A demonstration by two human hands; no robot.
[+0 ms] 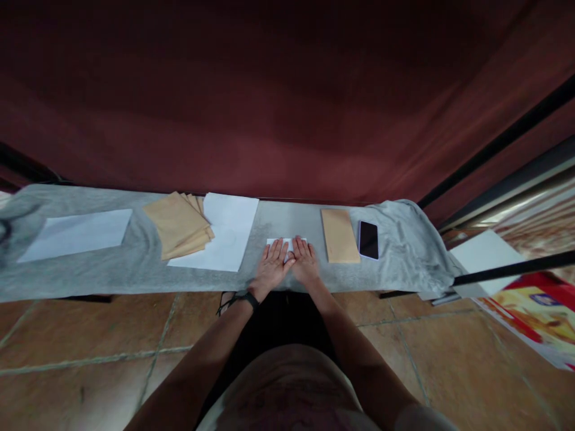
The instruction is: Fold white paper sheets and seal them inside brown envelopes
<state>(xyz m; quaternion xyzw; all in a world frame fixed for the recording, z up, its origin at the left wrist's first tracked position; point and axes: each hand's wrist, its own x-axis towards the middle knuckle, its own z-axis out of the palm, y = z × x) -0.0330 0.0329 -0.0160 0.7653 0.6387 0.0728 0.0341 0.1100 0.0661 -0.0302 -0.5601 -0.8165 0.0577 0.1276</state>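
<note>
Side by side, my left hand (pixel 272 266) and my right hand (pixel 306 262) lie flat with fingers stretched out on a small piece of white paper (pixel 270 241), their thumbs meeting in the middle. Most of that paper is hidden under them; only its far edge and a bit between the hands show. To the right of my right hand lies a single brown envelope (pixel 340 236). Left of my left hand is a larger sheet of white paper (pixel 224 239), and a fanned pile of brown envelopes (pixel 182 224) partly covers it.
A grey cloth (pixel 287 218) covers the long narrow surface. Beside the single envelope is a phone (pixel 369 240) with a dark screen. Another white sheet (pixel 81 233) lies far left. A dark red wall (pixel 269 120) rises behind; a red and yellow box (pixel 539 311) stands at right.
</note>
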